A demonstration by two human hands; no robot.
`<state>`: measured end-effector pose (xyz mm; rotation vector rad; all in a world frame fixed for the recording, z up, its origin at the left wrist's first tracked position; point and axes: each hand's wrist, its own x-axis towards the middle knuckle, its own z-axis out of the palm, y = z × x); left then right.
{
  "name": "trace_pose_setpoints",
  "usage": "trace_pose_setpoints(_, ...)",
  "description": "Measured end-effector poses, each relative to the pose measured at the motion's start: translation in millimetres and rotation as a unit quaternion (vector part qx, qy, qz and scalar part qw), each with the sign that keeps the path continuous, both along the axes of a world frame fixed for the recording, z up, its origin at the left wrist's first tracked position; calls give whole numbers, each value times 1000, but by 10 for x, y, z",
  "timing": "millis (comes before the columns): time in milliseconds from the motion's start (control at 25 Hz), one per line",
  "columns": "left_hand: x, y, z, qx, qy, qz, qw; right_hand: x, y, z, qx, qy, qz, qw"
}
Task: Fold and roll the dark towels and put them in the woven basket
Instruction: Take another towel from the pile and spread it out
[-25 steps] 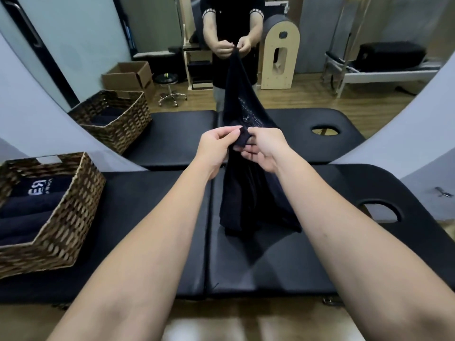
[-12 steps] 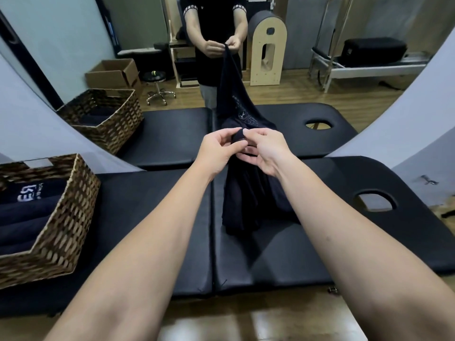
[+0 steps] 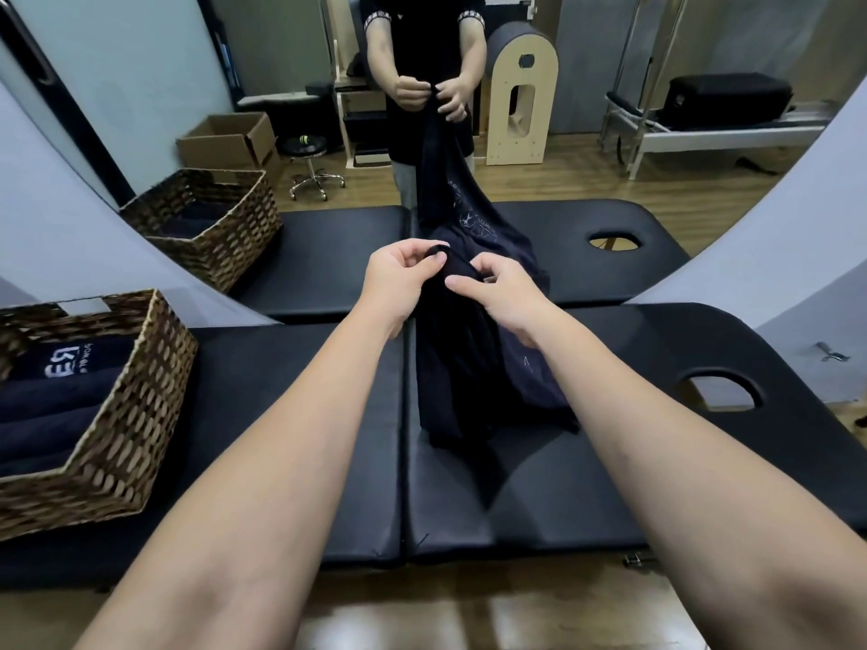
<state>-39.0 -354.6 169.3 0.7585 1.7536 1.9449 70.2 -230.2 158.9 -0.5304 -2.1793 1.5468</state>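
A dark towel [image 3: 474,368] hangs from both my hands above the black padded table [image 3: 291,415], its lower end bunched on the padding. My left hand [image 3: 399,279] pinches the towel's top edge between thumb and fingers. Close beside it, my right hand [image 3: 497,288] grips the same edge with curled fingers. The woven basket [image 3: 122,443] stands at the table's left end and holds several rolled dark towels [image 3: 51,415], one showing a white logo.
A large mirror behind the table reflects the table, the basket [image 3: 220,227] and a person [image 3: 422,63] holding the towel. The table has a face hole [image 3: 722,391] at its right end. A wooden floor strip runs below the table's near edge.
My two hands have drawn slightly apart along the towel's top edge, still holding it up. The view has tilted a little downward.
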Motion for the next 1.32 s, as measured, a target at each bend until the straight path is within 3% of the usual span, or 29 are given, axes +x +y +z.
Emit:
trace_pose_setpoints(280,-210,-145,274,47,26,106,993,-42,-135,-275,73,-54,83,992)
trace_pose_setpoints(440,-401,-292,549,91,34,192,977,-88,-206,-196,114,3,-32,993)
trace_pose_setpoints(560,-635,-458,835,137,25,296,945,-26,-146,-139,190,-10,-37,981)
trace_pose_setpoints(800,-974,-876,1306,212,27,443,871,113,-17,-229,327,-159,-117,924)
trace_pose_setpoints(920,-1100,-1072,1456,257,13,492,831,186,155,-177,274,-170,-203,925)
trace_pose_setpoints(1080,-1081,-1188,1537,250,44,506,824,243,287,-100,220,-129,-315,914)
trace_pose_setpoints(1240,-1139,-1241,1618,259,82,512,815,79,370,299,84,30,-362,928)
trace_pose_setpoints(1320,-1212,-1256,1640,229,92,492,835,28,371,452,50,110,-390,913)
